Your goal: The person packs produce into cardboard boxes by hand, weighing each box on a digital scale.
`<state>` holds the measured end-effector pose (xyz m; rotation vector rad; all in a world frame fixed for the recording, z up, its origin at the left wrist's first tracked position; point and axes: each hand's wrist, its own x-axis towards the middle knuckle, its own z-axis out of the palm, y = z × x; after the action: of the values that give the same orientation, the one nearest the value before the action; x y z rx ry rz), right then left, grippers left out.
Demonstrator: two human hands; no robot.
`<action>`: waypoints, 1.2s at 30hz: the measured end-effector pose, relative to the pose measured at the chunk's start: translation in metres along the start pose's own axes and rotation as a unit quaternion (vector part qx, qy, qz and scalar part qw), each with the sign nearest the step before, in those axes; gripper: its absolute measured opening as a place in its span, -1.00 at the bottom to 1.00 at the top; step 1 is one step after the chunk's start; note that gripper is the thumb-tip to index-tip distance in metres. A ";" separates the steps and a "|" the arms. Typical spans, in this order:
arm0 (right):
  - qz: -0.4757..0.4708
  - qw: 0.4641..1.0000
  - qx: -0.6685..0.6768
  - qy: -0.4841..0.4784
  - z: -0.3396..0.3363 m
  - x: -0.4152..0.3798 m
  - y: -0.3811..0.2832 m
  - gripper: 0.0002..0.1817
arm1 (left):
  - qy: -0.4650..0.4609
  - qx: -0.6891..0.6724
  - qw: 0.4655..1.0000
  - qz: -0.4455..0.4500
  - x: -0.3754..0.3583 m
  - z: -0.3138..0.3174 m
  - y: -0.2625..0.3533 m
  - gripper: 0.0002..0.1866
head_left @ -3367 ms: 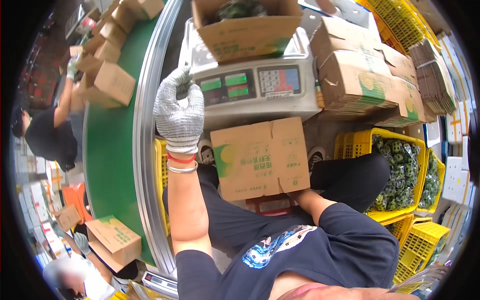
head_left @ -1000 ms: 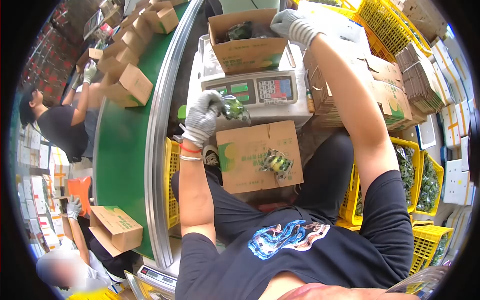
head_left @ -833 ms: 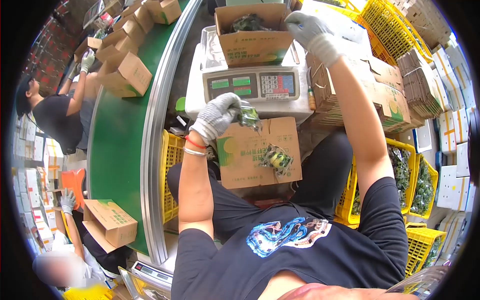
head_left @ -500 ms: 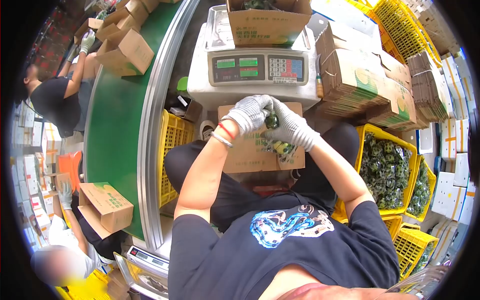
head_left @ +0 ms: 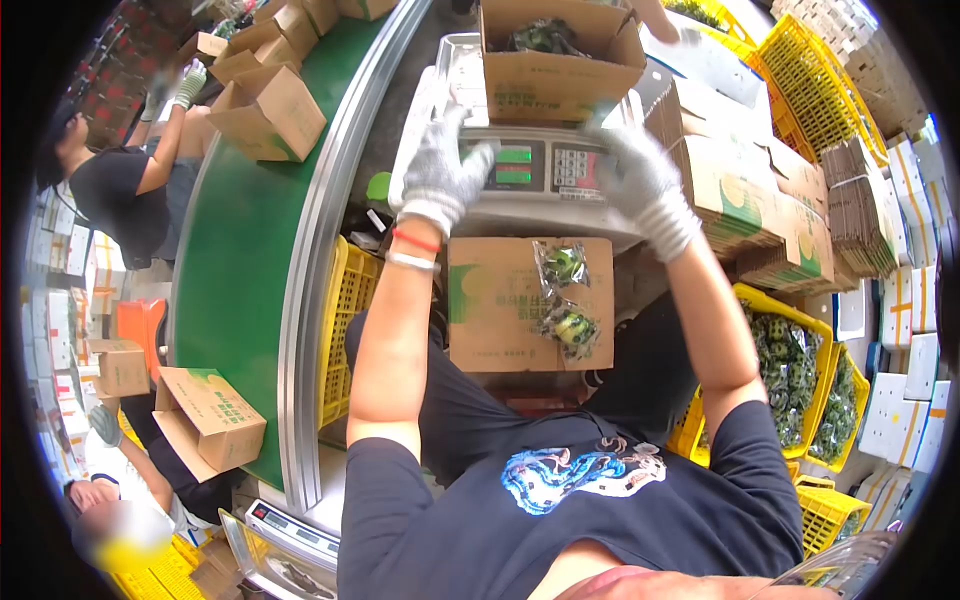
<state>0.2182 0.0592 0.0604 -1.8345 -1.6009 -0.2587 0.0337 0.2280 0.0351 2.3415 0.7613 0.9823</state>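
Observation:
My left hand [head_left: 440, 172], in a grey-white knit glove, is raised over the left side of the scale [head_left: 530, 222]. Its fingers are apart and hold nothing. On the right, my right hand [head_left: 645, 180], gloved alike, reaches toward the open cardboard box [head_left: 565, 92] on the scale; its fingertips are blurred, but they look spread with nothing in them. Dark green produce in clear plastic [head_left: 545, 38] lies inside that box. Below my hands, a closed carton [head_left: 500, 330] carries two clear-wrapped green vegetables, one upper [head_left: 563, 265] and one lower [head_left: 572, 325].
A green conveyor [head_left: 235, 260] with cartons runs along the left, two people beside it. Flattened cartons [head_left: 745, 195] are stacked at right, above a yellow crate [head_left: 825, 320] of wrapped vegetables. Another person's hand [head_left: 658, 20] is by the box's upper right.
My hands have let go of a wrapped green vegetable, parted and moved up toward the scale. Two wrapped vegetables now lie uncovered on the carton. Another person's hand has appeared by the box.

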 end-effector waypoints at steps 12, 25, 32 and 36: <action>-0.028 0.899 -0.201 -0.388 0.039 0.221 0.071 -0.70 | 0.159 -0.159 0.974 -0.012 0.116 0.069 0.002 -0.45; 0.057 0.888 -0.086 -0.449 0.026 0.221 0.022 -0.67 | 0.135 -0.321 0.937 -0.009 0.116 0.073 -0.002 -0.62; 0.070 0.992 0.072 0.071 -0.035 0.137 0.057 -0.58 | 0.044 -0.264 0.963 0.025 0.119 0.083 -0.033 -0.59; 0.062 0.956 0.278 0.069 0.010 0.078 0.123 -0.20 | 0.028 -0.298 0.952 -0.063 0.124 0.083 -0.018 -0.45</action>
<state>0.3480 0.1263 0.0522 -1.4340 -1.2878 0.1131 0.1633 0.3042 0.0324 1.7307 0.5301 1.0474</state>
